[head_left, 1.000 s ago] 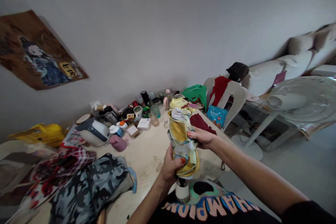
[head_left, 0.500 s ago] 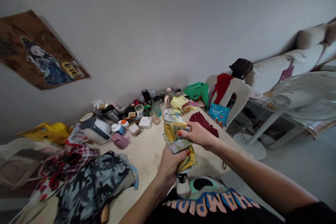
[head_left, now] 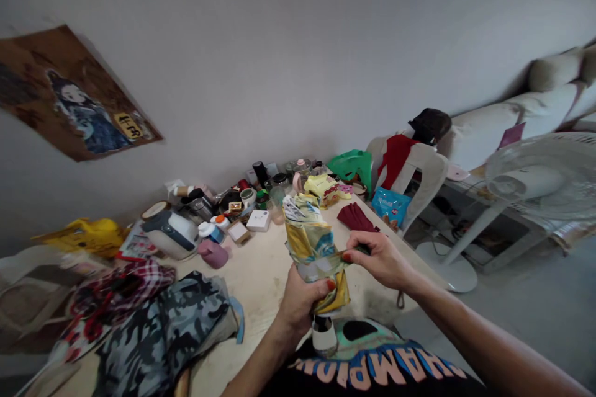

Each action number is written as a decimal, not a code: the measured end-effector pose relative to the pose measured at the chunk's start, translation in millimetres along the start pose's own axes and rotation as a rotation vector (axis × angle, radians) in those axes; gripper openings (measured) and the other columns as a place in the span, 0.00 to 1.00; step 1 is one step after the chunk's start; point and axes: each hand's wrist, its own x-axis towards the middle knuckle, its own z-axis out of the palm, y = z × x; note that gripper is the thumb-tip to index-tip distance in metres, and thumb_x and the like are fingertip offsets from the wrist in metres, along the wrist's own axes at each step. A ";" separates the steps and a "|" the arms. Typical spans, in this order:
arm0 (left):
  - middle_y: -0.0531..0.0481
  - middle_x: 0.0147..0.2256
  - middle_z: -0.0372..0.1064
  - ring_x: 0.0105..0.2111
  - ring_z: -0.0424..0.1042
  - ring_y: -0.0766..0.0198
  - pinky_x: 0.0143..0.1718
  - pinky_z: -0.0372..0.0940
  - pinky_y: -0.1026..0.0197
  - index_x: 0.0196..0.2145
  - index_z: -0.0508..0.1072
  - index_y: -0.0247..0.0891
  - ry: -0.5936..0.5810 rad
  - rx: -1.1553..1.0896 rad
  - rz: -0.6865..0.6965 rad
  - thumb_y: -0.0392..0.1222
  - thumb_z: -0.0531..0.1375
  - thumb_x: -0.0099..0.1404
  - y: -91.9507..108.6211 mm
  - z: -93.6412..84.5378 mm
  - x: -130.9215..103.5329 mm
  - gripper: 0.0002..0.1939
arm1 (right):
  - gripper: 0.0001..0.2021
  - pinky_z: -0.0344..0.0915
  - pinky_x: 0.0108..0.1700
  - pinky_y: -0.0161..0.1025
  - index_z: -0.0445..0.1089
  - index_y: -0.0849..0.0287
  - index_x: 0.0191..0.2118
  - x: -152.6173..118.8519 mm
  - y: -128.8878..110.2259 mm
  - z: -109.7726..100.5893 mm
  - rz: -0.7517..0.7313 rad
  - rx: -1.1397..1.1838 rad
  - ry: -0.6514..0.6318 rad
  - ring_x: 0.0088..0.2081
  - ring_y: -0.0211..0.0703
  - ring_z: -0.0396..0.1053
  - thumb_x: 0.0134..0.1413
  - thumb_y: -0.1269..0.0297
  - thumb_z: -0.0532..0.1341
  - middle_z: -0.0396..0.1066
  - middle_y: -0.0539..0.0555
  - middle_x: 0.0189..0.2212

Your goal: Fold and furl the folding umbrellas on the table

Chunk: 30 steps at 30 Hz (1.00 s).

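Note:
A folding umbrella (head_left: 310, 232) with yellow, white and blue cloth stands nearly upright over the table, its white and black handle (head_left: 325, 336) close to my shirt. My left hand (head_left: 302, 298) is wrapped round the lower part of the cloth, thumb across the front. A pale strap (head_left: 326, 265) runs across the umbrella's middle. With fingers pinched, my right hand (head_left: 379, 257) holds the strap's end, pulled out to the right of the umbrella. Behind my right hand lies a dark red folded cloth (head_left: 357, 217).
On the table's left are a camouflage cloth (head_left: 170, 322), an electric kettle (head_left: 170, 231) and a pink cup (head_left: 213, 252). Jars, bottles and a white box (head_left: 258, 220) line the wall. A chair (head_left: 431, 177) and a standing fan (head_left: 493, 205) are at the right.
My right hand has left the umbrella's upper cloth and moved right and down, drawing the strap outward. My left hand keeps its grip low on the umbrella.

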 end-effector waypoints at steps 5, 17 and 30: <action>0.46 0.33 0.74 0.30 0.71 0.62 0.33 0.67 0.62 0.40 0.75 0.33 -0.118 -0.011 -0.075 0.43 0.75 0.37 -1.6 -5.9 1.9 0.30 | 0.13 0.61 0.35 0.35 0.66 0.60 0.24 7.3 14.2 10.7 0.000 0.285 -0.057 0.32 0.38 0.64 0.49 0.58 0.66 0.67 0.50 0.27; 0.38 0.35 0.73 0.35 0.73 0.51 0.33 0.66 0.57 0.37 0.76 0.33 -0.366 0.043 -0.240 0.66 0.72 0.31 12.2 -11.5 6.0 0.41 | 0.18 0.60 0.20 0.34 0.68 0.60 0.29 5.4 24.0 43.9 0.241 0.772 -0.109 0.18 0.35 0.62 0.41 0.51 0.70 0.67 0.48 0.22; 0.52 0.30 0.72 0.27 0.68 0.66 0.30 0.64 0.64 0.38 0.70 0.34 0.235 0.166 0.002 0.35 0.70 0.39 -8.4 6.0 -1.2 0.25 | 0.08 0.54 0.28 0.33 0.61 0.59 0.21 21.1 -0.6 53.6 0.279 0.206 0.103 0.25 0.35 0.57 0.44 0.64 0.60 0.60 0.46 0.19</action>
